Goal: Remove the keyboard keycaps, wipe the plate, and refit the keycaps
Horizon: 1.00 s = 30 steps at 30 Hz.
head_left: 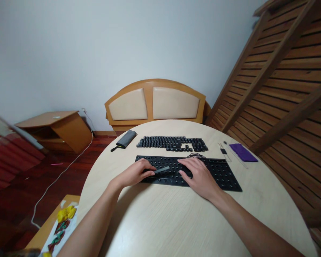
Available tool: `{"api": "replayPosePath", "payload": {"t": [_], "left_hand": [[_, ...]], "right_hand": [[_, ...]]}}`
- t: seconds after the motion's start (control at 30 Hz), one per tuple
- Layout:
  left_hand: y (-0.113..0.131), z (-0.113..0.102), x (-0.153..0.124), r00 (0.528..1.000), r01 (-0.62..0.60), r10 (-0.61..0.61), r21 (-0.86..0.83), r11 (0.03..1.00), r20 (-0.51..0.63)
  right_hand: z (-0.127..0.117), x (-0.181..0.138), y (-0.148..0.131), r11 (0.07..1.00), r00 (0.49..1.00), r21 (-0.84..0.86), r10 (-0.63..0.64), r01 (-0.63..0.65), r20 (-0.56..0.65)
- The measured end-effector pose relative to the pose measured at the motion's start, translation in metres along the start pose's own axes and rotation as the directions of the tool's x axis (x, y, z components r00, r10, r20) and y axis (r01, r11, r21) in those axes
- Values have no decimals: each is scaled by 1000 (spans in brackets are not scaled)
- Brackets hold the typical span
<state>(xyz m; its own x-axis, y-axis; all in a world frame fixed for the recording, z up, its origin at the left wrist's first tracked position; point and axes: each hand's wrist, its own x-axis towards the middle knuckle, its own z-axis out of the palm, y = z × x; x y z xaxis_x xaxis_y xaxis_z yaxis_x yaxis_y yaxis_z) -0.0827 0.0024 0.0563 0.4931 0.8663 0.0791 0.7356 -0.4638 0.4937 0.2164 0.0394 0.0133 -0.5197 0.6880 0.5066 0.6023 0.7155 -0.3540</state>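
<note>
A black keyboard base [224,176] with its keycaps off lies on the round pale wooden table [176,221]. My left hand [136,173] rests on its left end, fingers closed on a long grey keycap, likely the space bar [162,170]. My right hand [199,175] lies flat on the middle of the base, fingers stretched forward and apart. Behind the base the removed black keycaps [172,143] are laid out in rows in keyboard order.
A grey pouch [125,139] lies at the back left of the table, with a purple cloth [243,152] and small tools [224,150] at the right. A black cable [195,155] coils behind the base. A headboard, a side cabinet and wooden slats stand around.
</note>
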Motion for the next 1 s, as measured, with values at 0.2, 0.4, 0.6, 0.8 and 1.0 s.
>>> {"api": "replayPosePath", "payload": {"t": [0.2,0.4,0.6,0.8,1.0], "left_hand": [[2,0,2,992,-100,97,28,995,77],[2,6,5,991,-108,106,16,994,82],[1,3,4,996,-61,62,-17,998,61],[-1,2,2,992,-108,110,-29,994,56],[-3,4,2,991,-105,108,-37,994,81]], "right_hand": [[14,-3,-29,986,998,163,-41,33,46],[22,-4,-23,977,998,214,-11,-3,64],[25,-4,-19,974,997,225,-6,-12,80],[25,-4,-17,973,997,230,-42,25,70],[26,-4,-16,972,996,231,-60,44,62]]}}
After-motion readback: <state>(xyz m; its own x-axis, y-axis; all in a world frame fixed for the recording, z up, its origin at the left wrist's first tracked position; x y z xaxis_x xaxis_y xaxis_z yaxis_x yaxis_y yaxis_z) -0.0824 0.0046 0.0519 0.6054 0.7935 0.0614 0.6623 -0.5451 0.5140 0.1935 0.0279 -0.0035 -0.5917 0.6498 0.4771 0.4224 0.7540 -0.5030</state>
